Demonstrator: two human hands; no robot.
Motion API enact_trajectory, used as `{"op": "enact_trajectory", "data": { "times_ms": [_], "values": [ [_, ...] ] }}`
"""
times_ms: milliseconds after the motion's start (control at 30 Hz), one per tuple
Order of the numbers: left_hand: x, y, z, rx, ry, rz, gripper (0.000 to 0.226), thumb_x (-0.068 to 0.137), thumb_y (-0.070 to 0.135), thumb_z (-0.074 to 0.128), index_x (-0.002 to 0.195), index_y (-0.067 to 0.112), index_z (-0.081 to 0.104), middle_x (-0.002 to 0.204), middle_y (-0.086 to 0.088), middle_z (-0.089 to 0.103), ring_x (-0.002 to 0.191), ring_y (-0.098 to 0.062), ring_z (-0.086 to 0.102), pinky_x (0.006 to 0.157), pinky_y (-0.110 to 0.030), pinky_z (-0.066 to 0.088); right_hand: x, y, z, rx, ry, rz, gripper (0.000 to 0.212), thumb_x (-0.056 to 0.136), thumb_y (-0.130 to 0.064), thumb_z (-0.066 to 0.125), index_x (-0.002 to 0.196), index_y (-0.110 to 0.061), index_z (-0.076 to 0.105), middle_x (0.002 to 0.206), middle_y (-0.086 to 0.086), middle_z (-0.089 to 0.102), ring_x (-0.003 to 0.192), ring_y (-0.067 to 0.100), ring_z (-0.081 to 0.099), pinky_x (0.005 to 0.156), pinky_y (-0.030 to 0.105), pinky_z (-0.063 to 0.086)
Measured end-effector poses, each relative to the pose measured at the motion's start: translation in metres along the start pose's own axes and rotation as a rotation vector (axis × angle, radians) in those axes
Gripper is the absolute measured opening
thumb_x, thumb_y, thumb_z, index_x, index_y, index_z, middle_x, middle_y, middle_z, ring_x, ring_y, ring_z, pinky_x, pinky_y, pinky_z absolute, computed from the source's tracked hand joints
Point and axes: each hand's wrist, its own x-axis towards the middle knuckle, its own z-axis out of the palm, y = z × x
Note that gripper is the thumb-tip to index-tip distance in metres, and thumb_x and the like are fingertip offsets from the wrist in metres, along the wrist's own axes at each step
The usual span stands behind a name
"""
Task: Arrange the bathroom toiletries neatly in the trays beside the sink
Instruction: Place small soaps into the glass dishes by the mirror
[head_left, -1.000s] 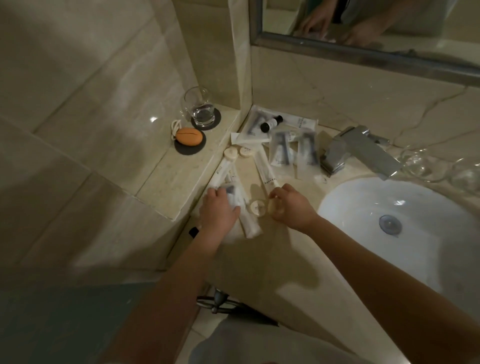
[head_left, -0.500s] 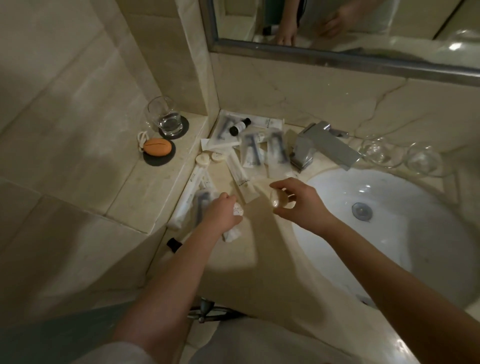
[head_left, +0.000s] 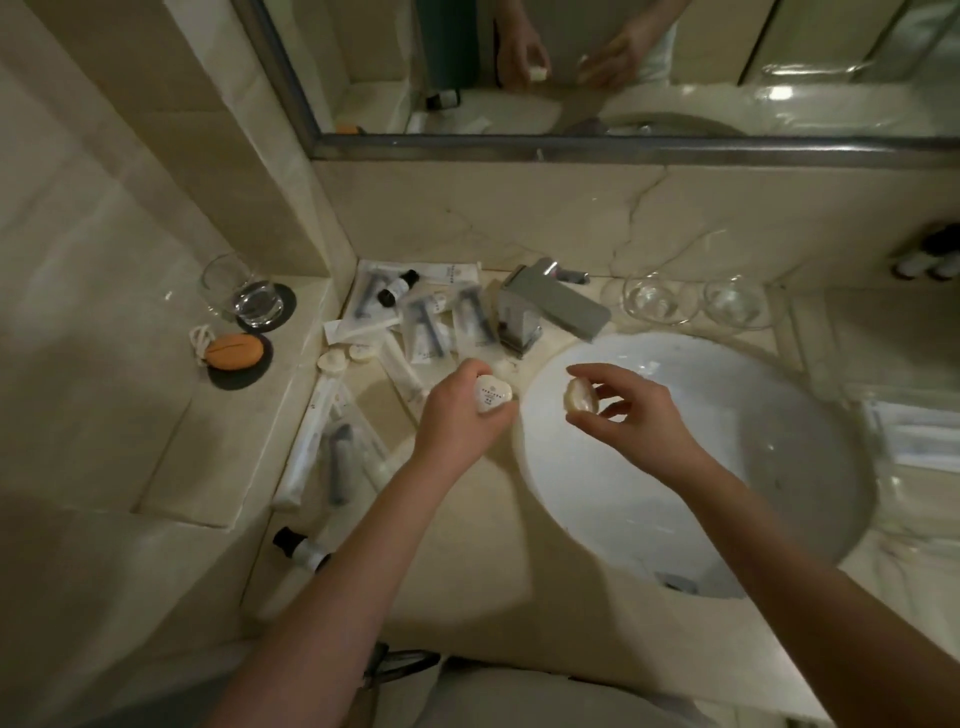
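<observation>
Hands held apart above a marble counter (head_left: 467, 582) beside a white sink (head_left: 727, 493). The left hand (head_left: 462, 423) grips a small white packet (head_left: 493, 396) with a printed label, just left of the sink's rim. The right hand (head_left: 641, 423) pinches a small cream round packet (head_left: 581, 396) between thumb and fingers, over the basin. Left of the hands, more toiletries lie scattered on the counter: clear sachets (head_left: 428, 330), white tubes (head_left: 311, 441), and a black-capped bottle (head_left: 397, 287). A faucet (head_left: 553, 306) stands behind the basin, two glass bowls (head_left: 655, 300) to its right.

Packets (head_left: 493, 396) in left hand (head_left: 457, 423), right hand (head_left: 644, 421)
</observation>
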Motion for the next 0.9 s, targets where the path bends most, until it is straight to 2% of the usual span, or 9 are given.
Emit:
{"op": "enact_trajectory", "data": {
  "times_ms": [133, 267, 367, 533, 633, 700, 767, 833, 900],
  "values": [
    [0.004, 0.042, 0.029, -0.023, -0.041, 0.070, 0.043, 0.074, 0.030, 0.074, 0.110, 0.014, 0.055, 0.100, -0.006, 0.064, 0.091, -0.024, 0.061, 0.080, -0.038, 0.054, -0.011, 0.018, -0.047, -0.034, 0.103, 0.037, 0.042, 0.070, -0.008, 0.079, 0.101, -0.031, 0.064, 0.099, -0.016, 0.062, 0.083, 0.001, 0.058, 0.071, 0.019, 0.050],
    [0.011, 0.083, 0.067, -0.065, -0.092, 0.081, 0.034, 0.071, 0.025, 0.076, 0.094, 0.015, 0.054, 0.086, -0.002, 0.059, 0.079, -0.024, 0.058, 0.070, -0.031, 0.048, -0.017, 0.038, -0.092, -0.076, 0.188, 0.082, 0.037, 0.068, -0.007, 0.079, 0.097, -0.023, 0.062, 0.096, -0.010, 0.058, 0.074, -0.001, 0.055, 0.064, 0.012, 0.045],
    [0.020, 0.109, 0.099, -0.102, -0.140, 0.069, 0.031, 0.073, 0.023, 0.075, 0.086, 0.018, 0.048, 0.082, -0.001, 0.056, 0.073, -0.019, 0.053, 0.061, -0.028, 0.041, -0.015, 0.056, -0.120, -0.082, 0.233, 0.173, 0.032, 0.069, -0.008, 0.078, 0.091, -0.023, 0.060, 0.086, -0.008, 0.058, 0.068, 0.005, 0.052, 0.064, 0.019, 0.044],
    [0.050, 0.146, 0.146, -0.166, -0.230, 0.042, 0.028, 0.080, 0.021, 0.070, 0.103, 0.012, 0.056, 0.090, -0.001, 0.056, 0.079, -0.017, 0.052, 0.060, -0.022, 0.040, 0.003, 0.084, -0.165, -0.061, 0.279, 0.297, 0.026, 0.074, -0.012, 0.077, 0.094, -0.016, 0.061, 0.079, -0.006, 0.057, 0.062, 0.010, 0.051, 0.055, 0.016, 0.043],
    [0.072, 0.158, 0.169, -0.223, -0.286, -0.019, 0.033, 0.081, 0.018, 0.068, 0.110, 0.011, 0.055, 0.094, -0.002, 0.055, 0.080, -0.017, 0.052, 0.067, -0.025, 0.044, 0.026, 0.102, -0.186, 0.011, 0.270, 0.359, 0.026, 0.081, -0.007, 0.069, 0.105, -0.011, 0.060, 0.086, 0.006, 0.057, 0.057, 0.014, 0.053, 0.046, 0.010, 0.043],
    [0.087, 0.162, 0.180, -0.205, -0.312, -0.032, 0.035, 0.081, 0.013, 0.067, 0.114, 0.011, 0.054, 0.095, -0.002, 0.054, 0.081, -0.019, 0.052, 0.072, -0.028, 0.044, 0.045, 0.114, -0.195, 0.004, 0.222, 0.387, 0.031, 0.087, -0.005, 0.058, 0.117, -0.012, 0.057, 0.098, 0.010, 0.058, 0.060, 0.013, 0.057, 0.050, 0.010, 0.045],
    [0.104, 0.163, 0.189, -0.167, -0.325, -0.038, 0.037, 0.081, 0.009, 0.063, 0.116, 0.011, 0.053, 0.096, -0.002, 0.053, 0.084, -0.020, 0.052, 0.073, -0.030, 0.044, 0.065, 0.124, -0.203, -0.008, 0.174, 0.396, 0.033, 0.090, -0.007, 0.052, 0.122, -0.013, 0.055, 0.104, 0.012, 0.060, 0.063, 0.014, 0.061, 0.058, 0.020, 0.049],
    [0.120, 0.164, 0.196, -0.154, -0.318, -0.047, 0.037, 0.080, 0.007, 0.062, 0.116, 0.013, 0.054, 0.098, -0.001, 0.054, 0.086, -0.020, 0.053, 0.077, -0.034, 0.048, 0.086, 0.130, -0.208, -0.035, 0.177, 0.392, 0.033, 0.090, -0.010, 0.052, 0.122, -0.012, 0.055, 0.107, 0.014, 0.060, 0.065, 0.020, 0.063, 0.067, 0.033, 0.053],
    [0.136, 0.163, 0.203, -0.186, -0.297, -0.048, 0.031, 0.079, 0.005, 0.064, 0.107, 0.016, 0.056, 0.098, -0.002, 0.056, 0.085, -0.020, 0.055, 0.081, -0.038, 0.051, 0.107, 0.134, -0.211, -0.067, 0.199, 0.399, 0.033, 0.088, -0.011, 0.054, 0.121, -0.011, 0.056, 0.106, 0.012, 0.060, 0.069, 0.026, 0.065, 0.072, 0.038, 0.055]
  ]
}}
